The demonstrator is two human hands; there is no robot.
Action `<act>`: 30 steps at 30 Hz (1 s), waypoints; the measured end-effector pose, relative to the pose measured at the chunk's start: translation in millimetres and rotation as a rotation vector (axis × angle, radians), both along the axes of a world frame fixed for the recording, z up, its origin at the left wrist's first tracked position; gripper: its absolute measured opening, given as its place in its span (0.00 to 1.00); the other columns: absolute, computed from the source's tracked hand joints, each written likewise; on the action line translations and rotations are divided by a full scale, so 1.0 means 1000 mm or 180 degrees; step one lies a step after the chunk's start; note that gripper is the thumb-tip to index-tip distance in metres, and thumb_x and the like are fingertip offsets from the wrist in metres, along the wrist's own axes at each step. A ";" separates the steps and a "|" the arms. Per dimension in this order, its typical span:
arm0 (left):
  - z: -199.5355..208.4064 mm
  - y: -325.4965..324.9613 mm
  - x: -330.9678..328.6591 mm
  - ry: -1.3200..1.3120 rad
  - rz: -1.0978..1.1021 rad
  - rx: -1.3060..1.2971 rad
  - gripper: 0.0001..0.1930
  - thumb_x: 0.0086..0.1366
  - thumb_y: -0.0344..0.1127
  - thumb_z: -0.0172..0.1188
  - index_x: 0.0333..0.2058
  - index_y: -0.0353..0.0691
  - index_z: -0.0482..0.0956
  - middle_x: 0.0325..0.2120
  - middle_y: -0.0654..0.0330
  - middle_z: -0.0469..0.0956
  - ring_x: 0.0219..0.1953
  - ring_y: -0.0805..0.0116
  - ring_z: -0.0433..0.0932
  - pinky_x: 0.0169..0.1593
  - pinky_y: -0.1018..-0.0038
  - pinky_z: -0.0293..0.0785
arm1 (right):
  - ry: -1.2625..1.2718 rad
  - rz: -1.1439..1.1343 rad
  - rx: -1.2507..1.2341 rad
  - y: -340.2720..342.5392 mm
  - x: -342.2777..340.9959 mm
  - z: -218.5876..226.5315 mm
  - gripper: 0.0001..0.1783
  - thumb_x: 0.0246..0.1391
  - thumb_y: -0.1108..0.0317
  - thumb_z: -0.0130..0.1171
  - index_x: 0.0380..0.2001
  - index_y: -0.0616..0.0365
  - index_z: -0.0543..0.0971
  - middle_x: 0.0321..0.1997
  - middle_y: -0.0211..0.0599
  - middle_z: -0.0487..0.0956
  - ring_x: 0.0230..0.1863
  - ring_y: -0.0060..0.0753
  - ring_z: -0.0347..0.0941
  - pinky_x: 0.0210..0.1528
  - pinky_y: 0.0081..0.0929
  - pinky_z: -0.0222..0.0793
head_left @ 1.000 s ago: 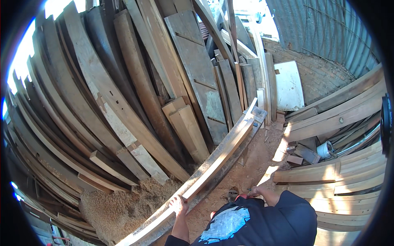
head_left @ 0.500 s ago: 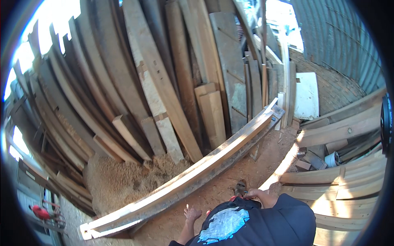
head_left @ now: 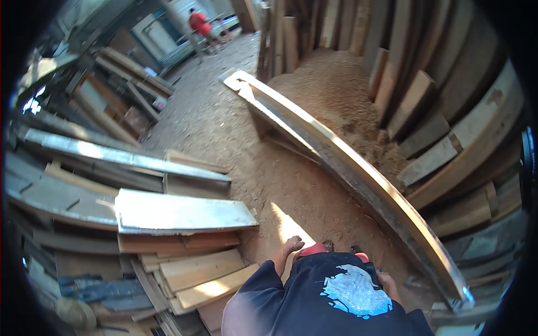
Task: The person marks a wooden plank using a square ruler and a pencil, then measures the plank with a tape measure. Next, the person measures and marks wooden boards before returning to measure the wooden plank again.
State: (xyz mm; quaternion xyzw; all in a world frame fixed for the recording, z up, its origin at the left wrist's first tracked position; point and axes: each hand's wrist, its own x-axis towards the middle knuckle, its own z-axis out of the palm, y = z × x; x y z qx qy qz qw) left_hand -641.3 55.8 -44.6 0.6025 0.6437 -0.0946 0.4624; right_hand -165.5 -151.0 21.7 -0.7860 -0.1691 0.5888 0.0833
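Observation:
My left hand [head_left: 293, 245] hangs in front of me on the left, beside my red shorts [head_left: 312, 250]. Its fingers are loosely bent, and nothing shows in it. Low at my right side, my right hand [head_left: 386, 281] is partly hidden by my dark shirt [head_left: 314, 291]; its fingers do not show clearly. Neither hand touches the timber. Nearest to the right hand is a long wooden beam [head_left: 358, 159] lying on a low support, running diagonally from the far middle to the near right. A pale board [head_left: 185, 211] tops a stack left of my left hand.
Tall planks [head_left: 414, 98] lean along the right, with a heap of sawdust [head_left: 319, 78] at their foot. Stacked boards [head_left: 210, 269] line the left. Far off, a person in red [head_left: 200, 23] is near a pale vehicle. Dirt ground [head_left: 280, 179] runs between.
My view has swung left, bringing the left-hand stacks and far yard into sight. The beam now slants the other way across the picture. My left hand's spread fingers have drawn in.

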 end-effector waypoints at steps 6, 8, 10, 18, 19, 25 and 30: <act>0.002 -0.091 -0.007 -0.0254 0.1578 -0.0205 0.22 0.63 0.46 0.61 0.49 0.35 0.83 0.46 0.44 0.83 0.50 0.53 0.82 0.54 0.61 0.76 | -0.0063 0.1231 -0.0216 0.108 -0.008 0.057 0.23 0.54 0.45 0.63 0.31 0.56 0.84 0.24 0.31 0.79 0.20 0.29 0.71 0.22 0.33 0.65; 0.023 -0.111 -0.003 -0.0431 0.1919 -0.0918 0.19 0.61 0.46 0.63 0.44 0.37 0.85 0.40 0.47 0.85 0.44 0.58 0.82 0.47 0.63 0.76 | 0.0116 0.1236 -0.0312 0.134 0.004 0.031 0.23 0.53 0.45 0.64 0.30 0.56 0.84 0.24 0.31 0.79 0.20 0.29 0.72 0.23 0.33 0.66; 0.021 -0.145 0.000 -0.0416 0.1968 -0.0752 0.18 0.60 0.47 0.64 0.40 0.37 0.86 0.37 0.50 0.85 0.40 0.60 0.81 0.42 0.63 0.75 | 0.0226 0.1377 -0.0365 0.160 0.004 0.031 0.23 0.53 0.44 0.64 0.30 0.56 0.84 0.24 0.32 0.79 0.20 0.30 0.72 0.23 0.33 0.67; 0.036 -0.172 0.038 -0.0293 0.3086 -0.0723 0.19 0.60 0.48 0.62 0.39 0.37 0.86 0.36 0.48 0.85 0.40 0.58 0.83 0.44 0.65 0.76 | 0.0081 0.2266 0.0324 0.247 -0.007 0.013 0.22 0.50 0.50 0.63 0.32 0.61 0.79 0.24 0.38 0.76 0.22 0.31 0.73 0.22 0.32 0.66; -0.018 -0.222 0.020 -0.0360 0.3747 -0.0491 0.26 0.61 0.50 0.64 0.52 0.37 0.82 0.46 0.49 0.84 0.49 0.59 0.82 0.53 0.67 0.76 | 0.0334 0.2660 0.0240 0.258 -0.042 0.022 0.22 0.51 0.50 0.63 0.32 0.62 0.79 0.26 0.38 0.77 0.23 0.31 0.73 0.22 0.33 0.67; 0.031 -0.143 -0.028 -0.0693 0.4605 0.0505 0.36 0.62 0.50 0.67 0.63 0.38 0.70 0.56 0.47 0.78 0.56 0.57 0.79 0.58 0.65 0.74 | 0.0145 0.3003 0.0127 0.282 -0.102 0.048 0.28 0.55 0.46 0.63 0.45 0.62 0.81 0.42 0.41 0.81 0.40 0.34 0.76 0.33 0.34 0.72; 0.107 -0.077 -0.210 0.0693 0.4293 0.2442 0.36 0.62 0.46 0.66 0.65 0.36 0.65 0.59 0.40 0.72 0.63 0.43 0.69 0.67 0.57 0.65 | 0.0287 0.3648 0.0321 0.339 -0.178 0.022 0.26 0.55 0.46 0.64 0.38 0.62 0.83 0.35 0.38 0.81 0.34 0.33 0.76 0.33 0.32 0.72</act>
